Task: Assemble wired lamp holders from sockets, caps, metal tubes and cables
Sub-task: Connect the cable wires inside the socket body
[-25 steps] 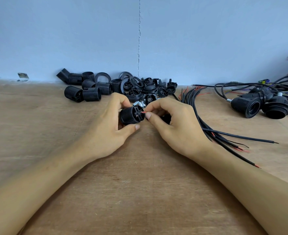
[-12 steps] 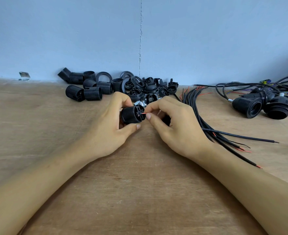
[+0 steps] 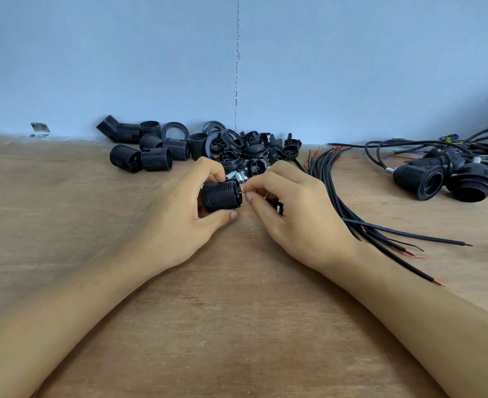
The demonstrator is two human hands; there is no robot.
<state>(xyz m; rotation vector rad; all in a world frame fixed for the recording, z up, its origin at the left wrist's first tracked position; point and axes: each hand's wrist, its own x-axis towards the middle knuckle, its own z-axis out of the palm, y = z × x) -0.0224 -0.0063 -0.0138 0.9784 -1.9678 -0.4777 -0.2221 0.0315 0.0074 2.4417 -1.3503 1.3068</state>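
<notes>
a: where's the socket [image 3: 221, 195]?
b: over the middle of the table [image 3: 237, 326], on its side. the left hand [image 3: 179, 222] is curled round it.
a: and the right hand [image 3: 297, 214]?
b: pinching a red wire [image 3: 247, 193] at the socket's end. loose sockets and caps [image 3: 179, 147] line the back edge, with cables [image 3: 331, 179] toward the right edge.

A pale blue wall [image 3: 122, 53] with a vertical crack [image 3: 237, 67] backs a wooden tabletop [image 3: 50, 211].
</notes>
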